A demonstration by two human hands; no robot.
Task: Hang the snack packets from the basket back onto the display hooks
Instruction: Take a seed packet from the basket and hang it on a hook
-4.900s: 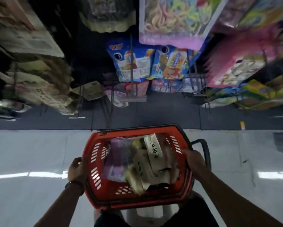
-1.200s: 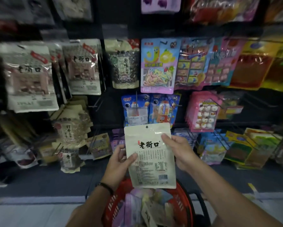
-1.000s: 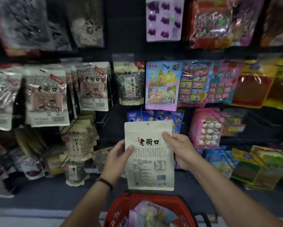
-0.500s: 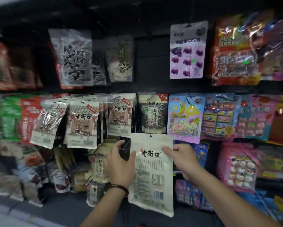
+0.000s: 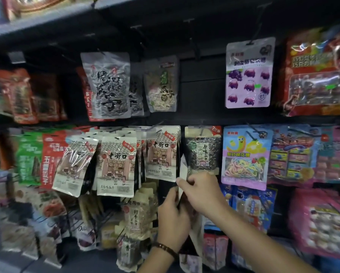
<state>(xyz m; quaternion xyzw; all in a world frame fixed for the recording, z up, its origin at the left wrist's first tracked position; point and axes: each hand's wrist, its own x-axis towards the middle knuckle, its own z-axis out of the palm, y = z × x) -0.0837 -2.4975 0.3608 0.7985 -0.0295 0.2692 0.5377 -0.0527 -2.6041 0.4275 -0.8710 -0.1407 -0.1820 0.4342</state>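
Note:
I hold a cream snack packet (image 5: 183,168) with both hands, turned nearly edge-on, its top in the gap between two hanging rows. My left hand (image 5: 173,219) grips its left side low down. My right hand (image 5: 201,192) pinches it higher up, near the top. Just left hang matching packets (image 5: 162,154) with a shopfront picture, on a black display hook (image 5: 157,124). On the right hangs a dark seed packet (image 5: 202,151). The basket is out of view.
The black pegboard wall is crowded with hanging packets: a second matching row (image 5: 117,164), a purple candy packet (image 5: 249,73) above right, a blue-and-pink gummy packet (image 5: 246,156), beige packets (image 5: 137,213) below. Bare hooks (image 5: 193,50) stick out above the middle.
The view has tilted up from the basket to the display. The packet has risen and turned from facing me to edge-on, its top now in between the hanging rows; both hands kept hold of it.

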